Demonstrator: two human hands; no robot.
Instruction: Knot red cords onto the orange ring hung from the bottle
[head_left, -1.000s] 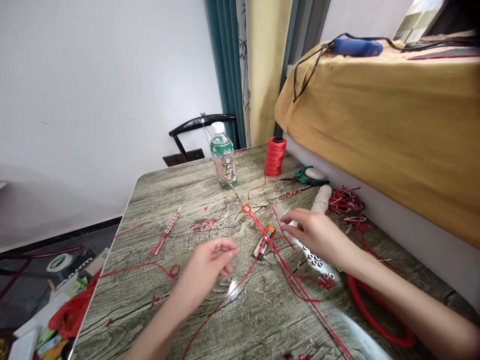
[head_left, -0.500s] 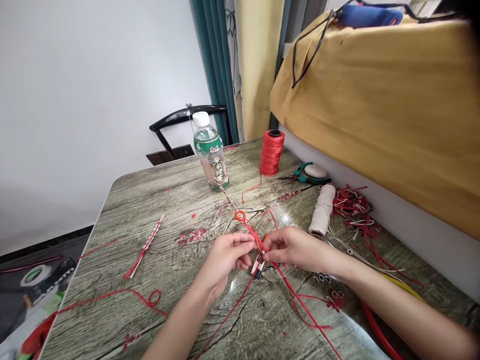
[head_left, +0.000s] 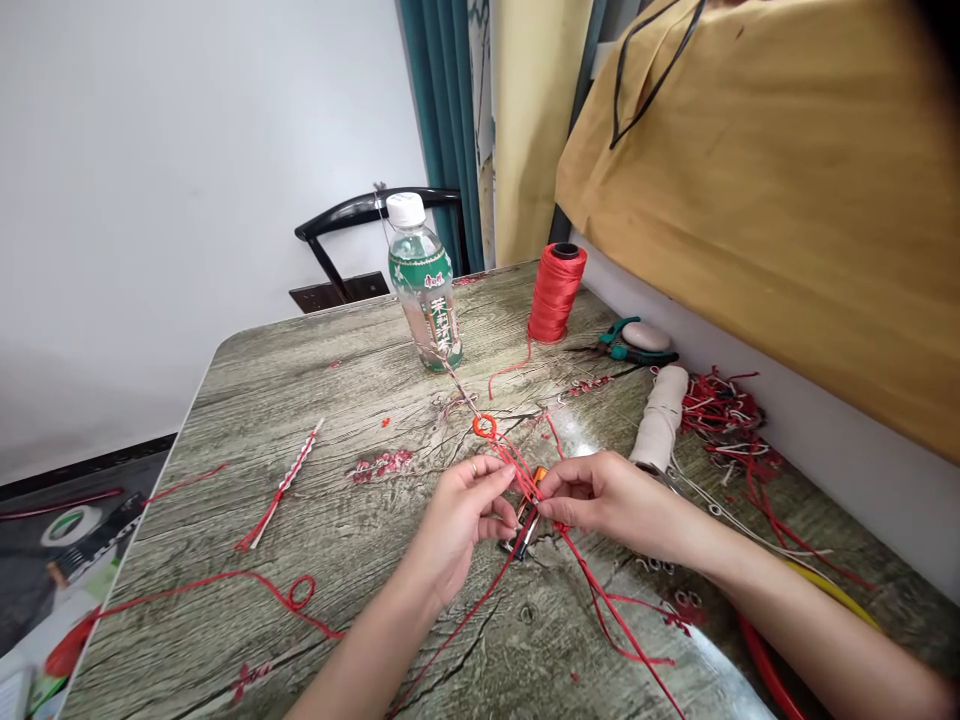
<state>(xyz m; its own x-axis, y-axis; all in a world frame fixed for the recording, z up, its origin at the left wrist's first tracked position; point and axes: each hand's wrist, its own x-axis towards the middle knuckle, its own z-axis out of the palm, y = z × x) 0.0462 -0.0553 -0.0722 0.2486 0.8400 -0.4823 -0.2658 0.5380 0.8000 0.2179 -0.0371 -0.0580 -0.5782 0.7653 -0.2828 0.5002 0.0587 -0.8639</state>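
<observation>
Pinching thin red cords (head_left: 517, 472) between closed fingertips of left hand (head_left: 459, 512) and right hand (head_left: 600, 495), just below frame centre. Knotting, by the look, with cords tethered toward green-labelled clear plastic bottle (head_left: 426, 290), upper middle. Next calls for even tension and firm pinches.

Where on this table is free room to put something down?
Bare tabletop lies between the bottle and the braided strip, and between that strip and the left hand. Crowded: the red cords at the right hand, and scraps by the white roll.
</observation>
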